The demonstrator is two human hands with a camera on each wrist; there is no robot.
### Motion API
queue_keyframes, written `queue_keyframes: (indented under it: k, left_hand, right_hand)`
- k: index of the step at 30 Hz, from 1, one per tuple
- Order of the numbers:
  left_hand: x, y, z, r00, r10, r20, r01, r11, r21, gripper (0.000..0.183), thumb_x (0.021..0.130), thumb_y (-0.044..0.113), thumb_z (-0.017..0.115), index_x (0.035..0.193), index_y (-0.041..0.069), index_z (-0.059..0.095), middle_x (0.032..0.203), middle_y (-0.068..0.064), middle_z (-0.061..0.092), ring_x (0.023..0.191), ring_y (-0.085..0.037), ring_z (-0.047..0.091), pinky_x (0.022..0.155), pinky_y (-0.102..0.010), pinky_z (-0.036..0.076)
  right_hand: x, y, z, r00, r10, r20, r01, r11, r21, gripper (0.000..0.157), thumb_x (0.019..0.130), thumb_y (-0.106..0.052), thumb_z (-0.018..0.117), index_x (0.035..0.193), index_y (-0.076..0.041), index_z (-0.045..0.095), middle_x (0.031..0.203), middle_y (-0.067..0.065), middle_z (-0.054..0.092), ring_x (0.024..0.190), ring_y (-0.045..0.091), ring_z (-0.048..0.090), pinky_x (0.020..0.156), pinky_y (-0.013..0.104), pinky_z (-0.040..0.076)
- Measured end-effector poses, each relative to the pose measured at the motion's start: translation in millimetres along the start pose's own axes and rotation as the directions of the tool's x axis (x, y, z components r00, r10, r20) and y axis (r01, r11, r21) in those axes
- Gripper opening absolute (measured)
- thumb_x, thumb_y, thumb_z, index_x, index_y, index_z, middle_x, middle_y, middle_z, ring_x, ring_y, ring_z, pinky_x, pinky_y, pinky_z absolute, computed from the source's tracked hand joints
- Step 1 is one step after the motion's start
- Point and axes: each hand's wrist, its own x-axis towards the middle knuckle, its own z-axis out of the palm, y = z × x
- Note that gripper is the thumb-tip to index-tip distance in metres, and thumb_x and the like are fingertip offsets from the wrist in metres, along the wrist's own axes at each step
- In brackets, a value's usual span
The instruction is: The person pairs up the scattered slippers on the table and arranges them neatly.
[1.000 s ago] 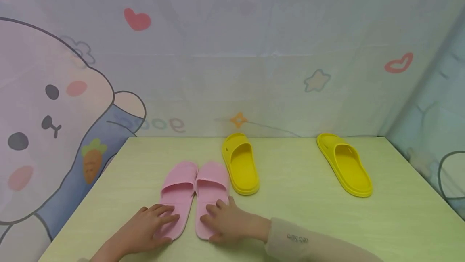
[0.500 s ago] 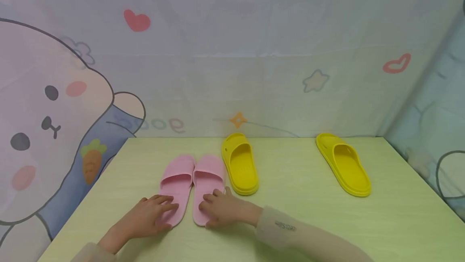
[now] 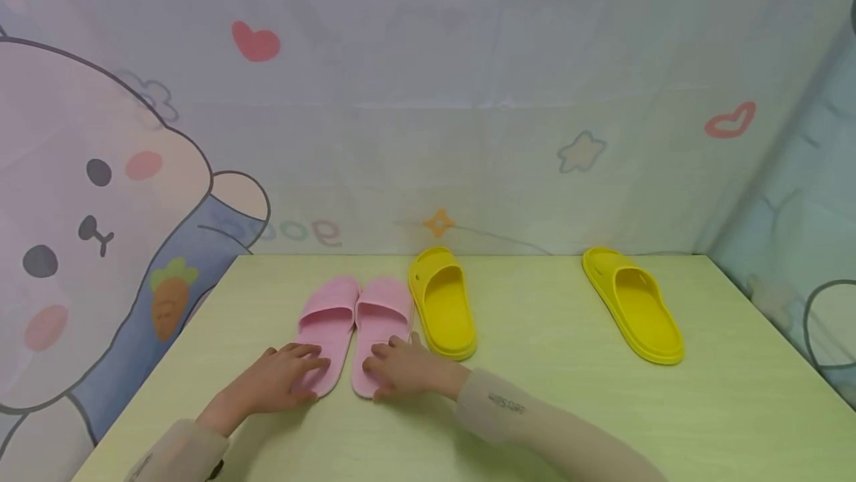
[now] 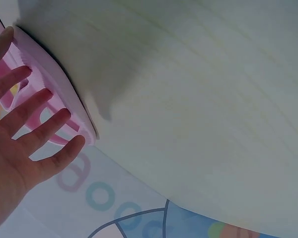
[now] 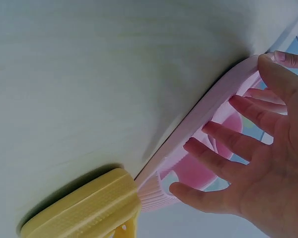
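Two pink slippers lie side by side on the table, toes pointing to the back wall, their toe ends touching. On the heel part of the left pink slipper (image 3: 326,330) rests my left hand (image 3: 277,379), fingers spread over the sole. My right hand (image 3: 409,367) lies likewise on the heel of the right pink slipper (image 3: 377,324). In the left wrist view the fingers (image 4: 42,133) reach out loosely over the pink edge. The right wrist view shows spread fingertips (image 5: 210,127) at the sole, with the thumb at the heel's rim.
A yellow slipper (image 3: 449,311) stands close against the right pink one. Another yellow slipper (image 3: 645,315) lies farther right, tilted on the table (image 3: 535,393). A printed cloth (image 3: 468,96) hangs behind the table's back edge.
Both hands have pushed the two pink slippers away toward the back of the table and a little left. The yellow slippers have stayed in place.
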Motion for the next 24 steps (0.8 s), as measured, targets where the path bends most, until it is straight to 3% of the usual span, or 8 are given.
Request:
queue_keyframes:
  k: [3, 9, 24]
  left_hand:
    - [3.9, -1.9, -1.4, 1.0, -0.017, 0.017, 0.018, 1.0, -0.008, 0.041, 0.071, 0.027, 0.07, 0.109, 0.014, 0.062, 0.118, -0.014, 0.057, 0.108, -0.035, 0.051, 0.075, -0.058, 0.04]
    - [12.3, -7.3, -1.3, 0.998, -0.044, 0.038, 0.043, 0.999, 0.005, 0.041, 0.072, 0.026, 0.07, 0.11, 0.013, 0.061, 0.119, -0.014, 0.056, 0.109, -0.037, 0.05, 0.077, -0.06, 0.039]
    - [32.2, -20.7, -1.3, 0.993, -0.097, 0.073, 0.097, 0.995, 0.007, 0.04, 0.072, 0.019, 0.069, 0.111, 0.011, 0.061, 0.122, -0.016, 0.055, 0.109, -0.04, 0.05, 0.078, -0.063, 0.038]
  right_hand:
    - [4.5, 1.6, -1.4, 1.0, 0.007, 0.007, -0.007, 1.0, 0.004, 0.045, 0.083, -0.05, 0.053, 0.122, -0.029, 0.047, 0.129, -0.004, 0.047, 0.106, 0.018, 0.045, 0.086, 0.043, 0.036]
    - [10.8, 5.0, -3.6, 1.0, 0.03, 0.008, -0.03, 0.999, 0.019, 0.046, 0.083, -0.049, 0.053, 0.124, -0.028, 0.046, 0.133, -0.003, 0.044, 0.112, 0.02, 0.045, 0.091, 0.051, 0.036]
    - [30.5, 16.6, -3.3, 0.995, 0.094, 0.028, -0.096, 0.993, 0.067, 0.046, 0.085, -0.047, 0.051, 0.127, -0.028, 0.044, 0.138, -0.002, 0.04, 0.121, 0.022, 0.042, 0.096, 0.055, 0.033]
